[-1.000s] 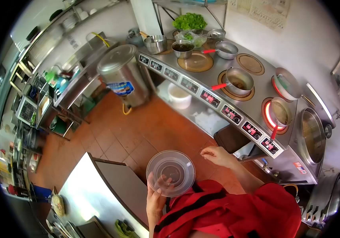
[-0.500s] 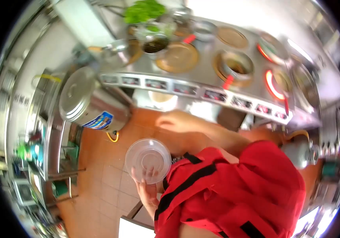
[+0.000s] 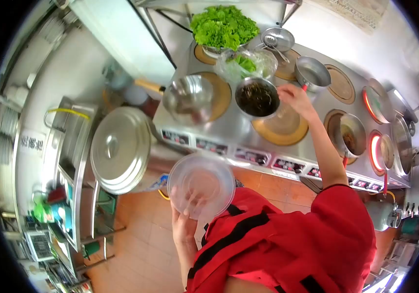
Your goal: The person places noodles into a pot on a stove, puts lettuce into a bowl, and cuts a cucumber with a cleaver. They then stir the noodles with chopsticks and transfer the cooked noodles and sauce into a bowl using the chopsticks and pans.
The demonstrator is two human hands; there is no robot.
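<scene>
My left hand (image 3: 185, 224) holds a translucent plastic bowl (image 3: 177, 168) from below, its fingers showing through the plastic. The bowl is in front of my body, above the floor. Over the stove, my right hand (image 3: 295, 99) has curled fingers beside the rim of a metal pot (image 3: 258, 95) with dark contents. The hand also covers part of a red handle leading to a grey saucepan (image 3: 313, 73). What its fingers grip is hidden. A shiny metal pan (image 3: 188, 96) with a wooden handle stands left of the dark-filled pot.
Green lettuce (image 3: 225, 27) and a plastic bag (image 3: 247, 63) of leaves sit at the back of the stove, near a strainer (image 3: 278, 38). To the right, a pan (image 3: 352, 134) stands near glowing red burner rings (image 3: 376, 151). A large lidded metal drum (image 3: 121, 149) stands left.
My right hand has moved from above the floor to the pots on the stove. My left hand still holds the bowl. The view has shifted closer to the stove.
</scene>
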